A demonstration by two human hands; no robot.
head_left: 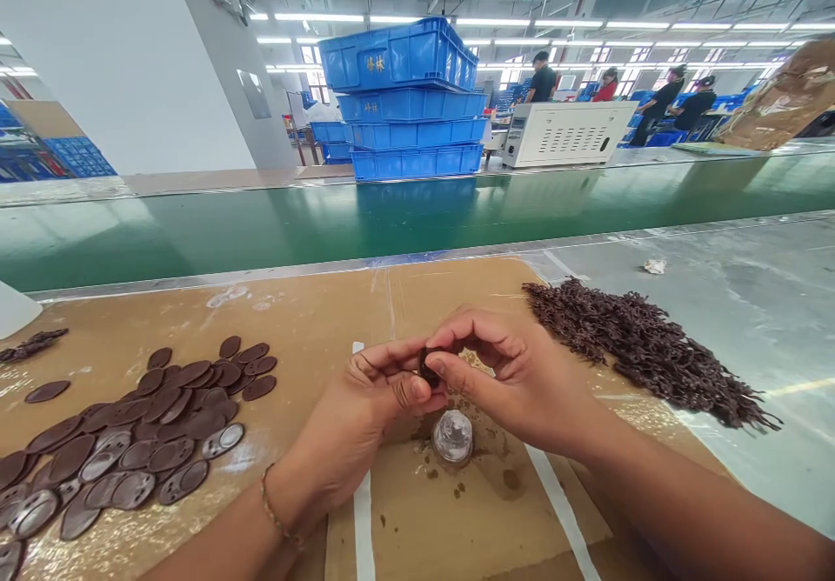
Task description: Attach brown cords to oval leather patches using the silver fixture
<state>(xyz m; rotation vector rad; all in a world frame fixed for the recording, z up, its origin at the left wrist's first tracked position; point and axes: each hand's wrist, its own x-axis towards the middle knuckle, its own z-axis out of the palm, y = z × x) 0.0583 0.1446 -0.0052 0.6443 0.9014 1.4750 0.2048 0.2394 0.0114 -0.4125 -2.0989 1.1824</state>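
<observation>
Both hands meet in the middle above the brown surface point(313, 320), the left hand point(365, 407) and the right hand point(515, 381) pinching one small dark piece point(429, 365) between their fingertips, right over a little clear cap point(452, 436).

Both forearms are bare, and the left wrist wears a thin beaded bracelet point(272, 511) of red and green.
</observation>
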